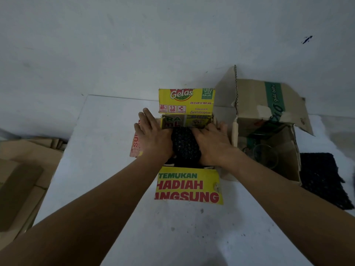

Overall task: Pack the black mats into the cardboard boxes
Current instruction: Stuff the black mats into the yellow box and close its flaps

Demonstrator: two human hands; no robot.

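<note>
While 2 bare hands meet over the yellow box [186, 101], a bundled black mat [185, 145] sits in that box's open top, wedged between them. The left hand [151, 137] lies against the mat's left side, its fingers [148, 117] straight and reaching past the mat toward the box's far flap; it grips nothing and only presses. The right hand [212, 142] rests on the mat's right side, its fingers [203, 132] laid nearly flat over the bundle's far top edge, not curled round it. Just right of the yellow box stands a brown box [253, 96] with raised flaps. Farther right, a loose mat [324, 179] lies flat on the white table [115, 169]. Left of the yellow box, off the table, lies flat cardboard [25, 169].
</note>
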